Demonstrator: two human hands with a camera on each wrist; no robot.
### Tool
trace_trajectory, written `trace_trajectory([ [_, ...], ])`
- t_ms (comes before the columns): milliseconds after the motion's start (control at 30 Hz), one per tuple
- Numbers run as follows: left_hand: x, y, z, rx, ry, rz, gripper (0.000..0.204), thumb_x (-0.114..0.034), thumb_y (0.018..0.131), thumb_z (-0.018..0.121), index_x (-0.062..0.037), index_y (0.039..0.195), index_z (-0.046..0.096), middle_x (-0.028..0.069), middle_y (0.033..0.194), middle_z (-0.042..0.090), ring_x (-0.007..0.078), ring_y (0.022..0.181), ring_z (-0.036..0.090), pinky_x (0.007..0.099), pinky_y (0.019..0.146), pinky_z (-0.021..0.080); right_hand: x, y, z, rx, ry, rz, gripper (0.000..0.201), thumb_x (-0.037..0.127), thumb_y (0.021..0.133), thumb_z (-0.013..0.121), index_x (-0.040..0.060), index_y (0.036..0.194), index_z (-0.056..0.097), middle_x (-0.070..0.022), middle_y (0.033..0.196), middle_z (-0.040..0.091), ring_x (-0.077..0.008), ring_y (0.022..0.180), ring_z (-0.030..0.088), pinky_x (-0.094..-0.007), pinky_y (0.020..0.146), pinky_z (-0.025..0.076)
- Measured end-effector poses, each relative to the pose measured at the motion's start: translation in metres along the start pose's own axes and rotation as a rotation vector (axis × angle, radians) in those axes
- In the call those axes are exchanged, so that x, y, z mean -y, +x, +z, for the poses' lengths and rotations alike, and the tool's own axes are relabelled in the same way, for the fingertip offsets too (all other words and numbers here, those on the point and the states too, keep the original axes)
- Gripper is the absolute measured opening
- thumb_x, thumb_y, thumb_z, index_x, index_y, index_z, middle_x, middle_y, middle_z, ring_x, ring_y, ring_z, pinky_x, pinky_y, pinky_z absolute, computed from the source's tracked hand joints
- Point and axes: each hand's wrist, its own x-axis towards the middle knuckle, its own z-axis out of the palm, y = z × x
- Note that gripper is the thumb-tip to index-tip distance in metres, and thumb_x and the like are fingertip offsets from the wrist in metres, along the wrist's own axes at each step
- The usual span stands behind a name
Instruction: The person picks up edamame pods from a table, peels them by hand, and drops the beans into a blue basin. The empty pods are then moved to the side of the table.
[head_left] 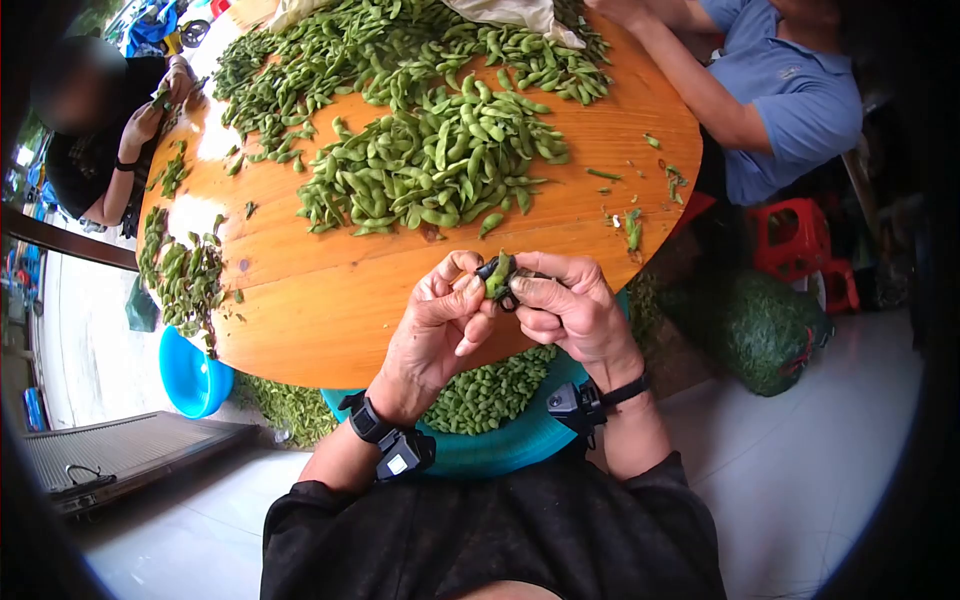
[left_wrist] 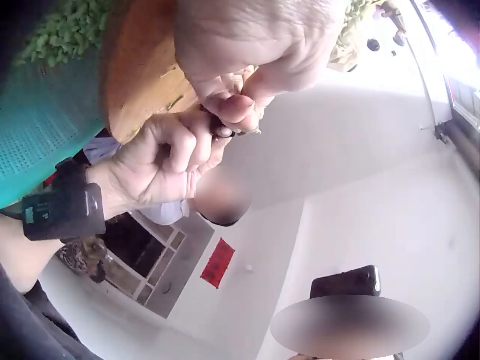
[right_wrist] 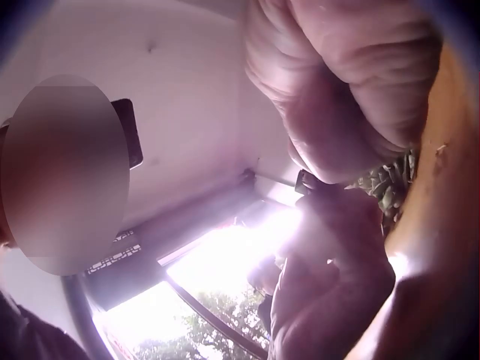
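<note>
Both hands meet in front of the round wooden table's near edge. The left hand (head_left: 432, 318) pinches a green bean pod (head_left: 499, 277) between thumb and fingers. On the other side, the right hand (head_left: 572, 306) pinches the same pod; something small and dark shows at its fingertips. Under the hands a teal basin (head_left: 470, 457) holds loose green beans (head_left: 490, 392). In the left wrist view the left hand (left_wrist: 259, 45) is close to the camera, with the right hand (left_wrist: 161, 161) touching at the fingertips. The right wrist view shows the right hand (right_wrist: 352, 75) above the left hand (right_wrist: 330, 270).
Heaped pods (head_left: 425, 165) cover the middle and far side of the table (head_left: 300, 330). A blue basin (head_left: 194, 372) is at lower left, with red stools (head_left: 790, 235) and a green net sack (head_left: 765, 330) at right. Two people sit at the table's left and right.
</note>
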Motion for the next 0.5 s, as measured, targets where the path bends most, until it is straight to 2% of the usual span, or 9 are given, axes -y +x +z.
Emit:
trace_trajectory([
  [33,0.0008,0.0007,-0.0004,-0.031,-0.002,0.007,0.018,-0.005,0.095,0.061,-0.0069,0.111,0.054,0.0112,0.082,0.066,0.0143,0.049,0.054,0.0216,0.038,0.033,0.0014,-0.0005,0.0006,-0.005,0.000,-0.002,0.021,0.004,0.098,0.057,-0.0065,0.115,0.062,0.0017,0.073,0.053,-0.0017,0.053,0.038,-0.0180,0.045,0.029],
  [100,0.0007,0.0011,-0.0004,-0.024,-0.009,-0.003,0.018,-0.005,0.095,0.061,-0.0068,0.111,0.054,0.0112,0.083,0.066,0.0142,0.049,0.054,0.0217,0.037,0.033,0.0033,-0.0017,0.0017,0.008,-0.175,-0.033,0.020,0.004,0.098,0.057,-0.0070,0.114,0.062,0.0037,0.068,0.048,-0.0017,0.053,0.037,-0.0187,0.045,0.029],
  [167,0.0014,0.0000,-0.0001,-0.024,-0.016,-0.012,0.018,-0.006,0.095,0.061,-0.0067,0.112,0.054,0.0112,0.084,0.066,0.0141,0.048,0.053,0.0217,0.037,0.033,0.0014,-0.0009,0.0009,-0.008,-0.130,-0.025,0.020,0.005,0.098,0.057,-0.0072,0.113,0.062,0.0052,0.065,0.045,-0.0016,0.052,0.036,-0.0193,0.045,0.028],
  [367,0.0027,0.0008,-0.0003,0.024,-0.063,0.015,0.021,-0.006,0.095,0.061,-0.0061,0.114,0.053,0.0110,0.084,0.066,0.0138,0.048,0.054,0.0212,0.037,0.034,0.0014,0.0049,-0.0013,0.040,-0.001,0.027,0.021,0.007,0.098,0.056,-0.0057,0.115,0.062,0.0056,0.071,0.049,-0.0006,0.053,0.037,-0.0184,0.044,0.029],
  [433,0.0027,0.0001,0.0026,-0.023,-0.086,0.022,0.022,-0.005,0.095,0.060,-0.0057,0.116,0.052,0.0113,0.084,0.066,0.0140,0.049,0.055,0.0207,0.038,0.036,-0.0005,0.0064,-0.0042,0.063,0.030,0.061,0.021,0.007,0.099,0.056,-0.0046,0.115,0.063,0.0054,0.075,0.051,-0.0001,0.053,0.037,-0.0179,0.044,0.029],
  [500,0.0025,0.0005,-0.0007,0.003,-0.087,0.014,0.022,-0.005,0.095,0.060,-0.0055,0.116,0.052,0.0110,0.084,0.066,0.0140,0.049,0.056,0.0207,0.038,0.036,-0.0012,0.0068,-0.0042,0.071,0.026,0.053,0.021,0.007,0.099,0.056,-0.0047,0.114,0.063,0.0054,0.073,0.051,0.0000,0.053,0.037,-0.0180,0.044,0.029],
])
